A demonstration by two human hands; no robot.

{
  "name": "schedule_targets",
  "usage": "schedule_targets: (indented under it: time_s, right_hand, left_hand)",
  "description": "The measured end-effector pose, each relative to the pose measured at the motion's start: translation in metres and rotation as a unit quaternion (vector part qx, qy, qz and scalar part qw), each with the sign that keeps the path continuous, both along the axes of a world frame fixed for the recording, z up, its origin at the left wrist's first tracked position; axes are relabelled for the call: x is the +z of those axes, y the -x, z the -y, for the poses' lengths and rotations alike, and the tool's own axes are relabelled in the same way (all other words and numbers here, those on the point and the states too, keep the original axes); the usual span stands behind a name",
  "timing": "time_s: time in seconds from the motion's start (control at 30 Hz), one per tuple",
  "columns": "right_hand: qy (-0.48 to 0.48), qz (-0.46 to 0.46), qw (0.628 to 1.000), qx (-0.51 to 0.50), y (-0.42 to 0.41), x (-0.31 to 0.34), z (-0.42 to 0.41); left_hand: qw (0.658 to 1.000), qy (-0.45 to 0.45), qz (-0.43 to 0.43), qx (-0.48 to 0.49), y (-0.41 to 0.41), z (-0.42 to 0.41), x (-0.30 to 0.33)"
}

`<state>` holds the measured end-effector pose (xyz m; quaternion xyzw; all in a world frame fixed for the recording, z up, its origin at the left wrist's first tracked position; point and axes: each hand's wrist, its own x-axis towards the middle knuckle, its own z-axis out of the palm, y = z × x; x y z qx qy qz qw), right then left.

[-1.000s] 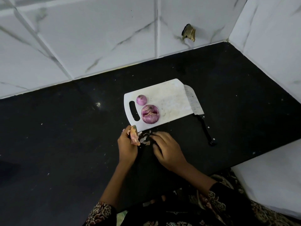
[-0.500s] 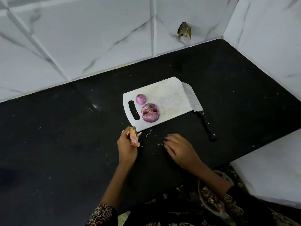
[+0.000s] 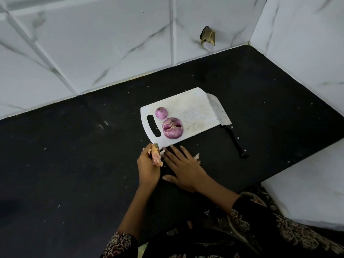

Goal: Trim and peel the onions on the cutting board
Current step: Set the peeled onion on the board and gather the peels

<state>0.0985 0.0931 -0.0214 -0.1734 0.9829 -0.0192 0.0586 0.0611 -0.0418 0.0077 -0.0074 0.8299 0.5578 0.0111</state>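
Two peeled purple onions sit on the white cutting board (image 3: pixel 193 108) at frame centre: the large onion (image 3: pixel 172 130) near its lower edge, the small onion (image 3: pixel 161 113) just above-left of it, beside the handle slot. Below the board, the left hand (image 3: pixel 149 164) curls around a bunch of onion skins (image 3: pixel 156 155), apart from both onions. Right hand (image 3: pixel 184 168) lies flat on the black counter (image 3: pixel 74 155), fingers straight and spread, tips nearly at the board's edge. Knife (image 3: pixel 221 116) rests along the board's right side.

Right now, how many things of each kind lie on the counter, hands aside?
Onions: 2, small and large
Cutting board: 1
Knife: 1
Total: 4, not counting the loose peel scraps by the hands.
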Motion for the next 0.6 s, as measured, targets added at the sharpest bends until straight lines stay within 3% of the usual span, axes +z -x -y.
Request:
schedule_targets:
  time_s: [0.2, 0.27, 0.33, 0.4, 0.47, 0.6]
  right_hand:
    - [-0.009, -0.011, 0.992, -0.123, -0.022, 0.005, -0.022]
    - [0.069, -0.057, 0.977, -0.193, -0.03, 0.013, -0.034]
    - [0.166, -0.104, 0.939, -0.283, -0.031, 0.022, -0.045]
    - [0.203, -0.109, 0.916, -0.329, -0.023, 0.025, -0.055]
    - [0.191, -0.064, 0.924, -0.325, -0.013, 0.02, -0.058]
    - [0.136, -0.003, 0.967, -0.213, -0.011, 0.007, -0.045]
  left_hand:
    - [1.0, -0.017, 0.019, 0.006, 0.0, 0.001, 0.002]
    - [1.0, -0.016, 0.019, 0.001, 0.002, 0.002, 0.0]
    - [1.0, -0.016, 0.007, -0.008, 0.002, 0.001, 0.0]
    - [1.0, -0.022, -0.002, -0.008, 0.002, 0.0, 0.002]
    - [1.0, -0.027, -0.008, -0.012, 0.002, -0.002, 0.002]
    - [0.999, -0.044, 0.0, -0.012, 0.0, -0.005, 0.002]
